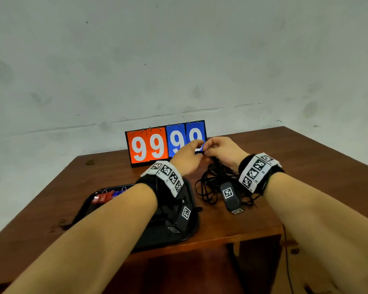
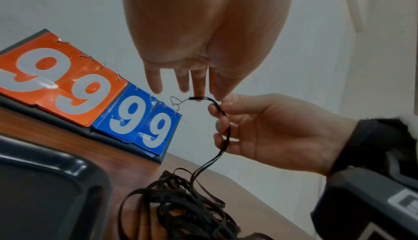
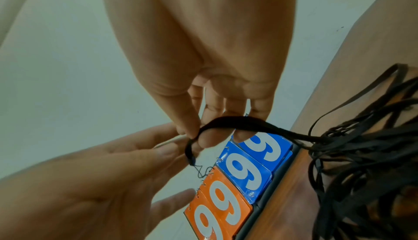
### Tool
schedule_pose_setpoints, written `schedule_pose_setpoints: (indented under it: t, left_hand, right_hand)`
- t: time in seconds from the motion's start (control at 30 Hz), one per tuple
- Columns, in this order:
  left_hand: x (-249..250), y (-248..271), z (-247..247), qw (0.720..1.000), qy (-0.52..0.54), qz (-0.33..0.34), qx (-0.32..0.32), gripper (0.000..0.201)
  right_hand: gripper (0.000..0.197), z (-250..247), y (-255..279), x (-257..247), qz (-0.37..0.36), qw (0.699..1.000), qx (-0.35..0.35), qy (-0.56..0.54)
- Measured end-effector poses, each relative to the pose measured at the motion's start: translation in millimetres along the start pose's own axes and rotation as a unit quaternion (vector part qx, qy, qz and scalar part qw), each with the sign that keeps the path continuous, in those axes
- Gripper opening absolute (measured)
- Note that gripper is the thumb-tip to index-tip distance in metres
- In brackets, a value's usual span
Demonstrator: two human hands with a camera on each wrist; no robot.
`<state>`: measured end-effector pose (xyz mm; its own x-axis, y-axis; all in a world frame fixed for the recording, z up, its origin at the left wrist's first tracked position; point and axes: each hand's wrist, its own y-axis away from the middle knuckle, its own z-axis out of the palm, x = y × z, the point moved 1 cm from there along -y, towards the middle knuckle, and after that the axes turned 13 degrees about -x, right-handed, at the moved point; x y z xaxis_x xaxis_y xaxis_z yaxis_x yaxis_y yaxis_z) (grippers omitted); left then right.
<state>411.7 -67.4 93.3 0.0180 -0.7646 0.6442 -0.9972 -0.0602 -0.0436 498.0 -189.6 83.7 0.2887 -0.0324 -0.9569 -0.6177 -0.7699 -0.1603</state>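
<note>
The step in hand looks like securing the free end of a flat black cord (image 3: 237,121) before drawing it out of its tangle.

The right hand (image 1: 223,149) is clamped on the cord. The strip lies over its curled fingers and is nipped between thumb and forefinger. The left hand (image 1: 187,158) meets it from the other side, its fingertips (image 2: 199,95) closing on the strip just short of the tip, in what appears to be a light pinch. Both hands hover close together above the table (image 1: 306,158), in front of a flip scoreboard (image 1: 166,143).

From the right hand the cord drops to a loose heap (image 1: 212,181) of its own loops on the table, directly below and toward the person.

The cord is a narrow, limp ribbon, matt and woven-looking, which bends easily without holding a crease. A thin frayed thread (image 2: 175,102) curls out of its cut end. The scoreboard's cards are glossy plastic, orange and blue, each with a white 9, hung on small wire rings. The wooden table is dark red-brown and smooth. A black plastic tray (image 2: 56,158) with a rounded rim sits on the left, holding small red and blue clips (image 1: 103,197).

The next move probably calls for pulling the strip out gently, hand over hand, since crossed loops in the heap could tighten into knots.
</note>
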Motion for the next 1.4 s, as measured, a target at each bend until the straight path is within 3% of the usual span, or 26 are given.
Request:
schedule_pose_setpoints:
  t: [0.07, 0.23, 0.37, 0.57, 0.9, 1.17, 1.4]
  left_hand:
    - [7, -2, 6, 1.0, -0.007, 0.013, -0.01, 0.038]
    - [16, 3, 14, 0.998, -0.042, 0.014, 0.048, 0.027]
    - [17, 8, 12, 0.997, 0.015, 0.0, 0.08, 0.003]
    - [29, 25, 0, 0.988, 0.128, -0.003, 0.091, 0.009]
    - [16, 63, -46, 0.944, 0.245, -0.015, 0.219, 0.01]
    - [-29, 112, -87, 0.914, 0.273, -0.069, 0.293, 0.01]
    - [-86, 162, -119, 0.897, 0.272, -0.117, 0.328, 0.007]
  right_hand:
    - [0.023, -4, 7, -1, -0.007, 1.0, -0.001, -0.002]
    - [0.016, -8, 21, -4, -0.001, 1.0, -0.003, -0.004]
    - [0.009, -8, 31, -11, 0.001, 1.0, 0.008, 0.023]
    - [0.015, -6, 46, -27, -0.009, 0.997, 0.037, 0.065]
    - [0.012, 4, 62, -67, -0.044, 0.992, 0.09, 0.076]
    - [0.008, 28, 70, -78, -0.019, 0.991, 0.076, 0.109]
    - [0.008, 59, 75, -70, 0.0, 0.995, 0.072, 0.075]
